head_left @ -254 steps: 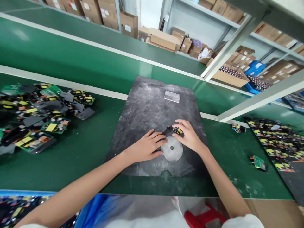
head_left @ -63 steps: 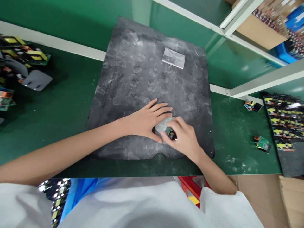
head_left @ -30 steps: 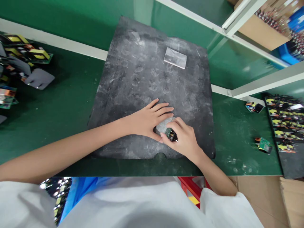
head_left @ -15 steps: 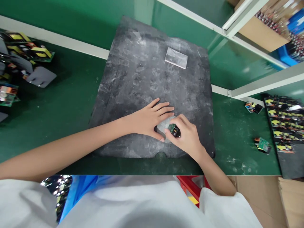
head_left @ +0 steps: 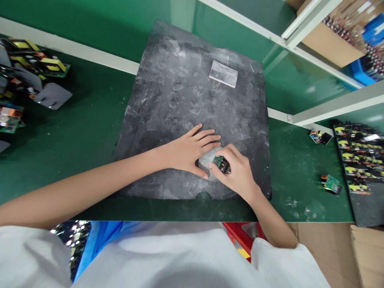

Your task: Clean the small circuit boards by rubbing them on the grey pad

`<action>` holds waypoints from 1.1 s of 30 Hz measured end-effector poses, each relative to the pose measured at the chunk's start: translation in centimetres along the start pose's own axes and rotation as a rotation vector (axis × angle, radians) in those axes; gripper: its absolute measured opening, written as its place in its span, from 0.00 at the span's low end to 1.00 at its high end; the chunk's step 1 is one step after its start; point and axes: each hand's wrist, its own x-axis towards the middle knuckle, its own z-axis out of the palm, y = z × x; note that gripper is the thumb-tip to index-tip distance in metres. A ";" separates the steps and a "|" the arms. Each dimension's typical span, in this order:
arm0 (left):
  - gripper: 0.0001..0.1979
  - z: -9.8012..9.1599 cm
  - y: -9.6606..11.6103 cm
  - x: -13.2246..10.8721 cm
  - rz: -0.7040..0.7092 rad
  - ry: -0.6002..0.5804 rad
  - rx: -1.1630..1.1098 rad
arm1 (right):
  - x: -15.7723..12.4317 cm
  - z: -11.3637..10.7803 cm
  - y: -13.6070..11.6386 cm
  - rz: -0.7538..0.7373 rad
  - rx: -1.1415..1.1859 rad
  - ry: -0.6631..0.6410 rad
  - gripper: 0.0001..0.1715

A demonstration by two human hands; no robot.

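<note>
My left hand (head_left: 192, 151) lies flat with fingers spread on a worn black board (head_left: 168, 108), its fingertips and thumb around the edge of a grey round patch (head_left: 205, 159). Over that patch, my right hand (head_left: 235, 170) pinches a small circuit board (head_left: 221, 163) between thumb and fingers. Green board surface and black parts show on it; the rest is hidden by the fingers. Farther up the black board lies a small grey-white rectangular block (head_left: 223, 73), which neither hand touches.
Circuit assemblies with yellow-wrapped parts (head_left: 51, 66) stand at the left. Two small circuit boards (head_left: 331, 184) (head_left: 320, 136) lie on the green table (head_left: 294, 160) at right, beside a black tray (head_left: 367, 204) of several more. White frame bars (head_left: 339, 102) rise behind. Blue (head_left: 99, 240) and red bins (head_left: 244, 238) sit below the table edge.
The circuit board in my right hand has tilted or shifted very slightly to the right. My left hand stays in the same place on the black board.
</note>
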 end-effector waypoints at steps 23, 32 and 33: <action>0.47 0.1 0.1 0.0 -0.011 -0.021 0.003 | -0.1 -0.1 0.7 -0.103 -0.039 -0.086 0.11; 0.46 0.2 0.0 0.0 -0.017 -0.029 0.022 | -0.1 -0.1 0.7 -0.107 -0.030 -0.087 0.11; 0.47 0.2 0.0 0.0 -0.018 -0.026 0.022 | -0.1 -0.1 0.7 -0.107 -0.029 -0.088 0.11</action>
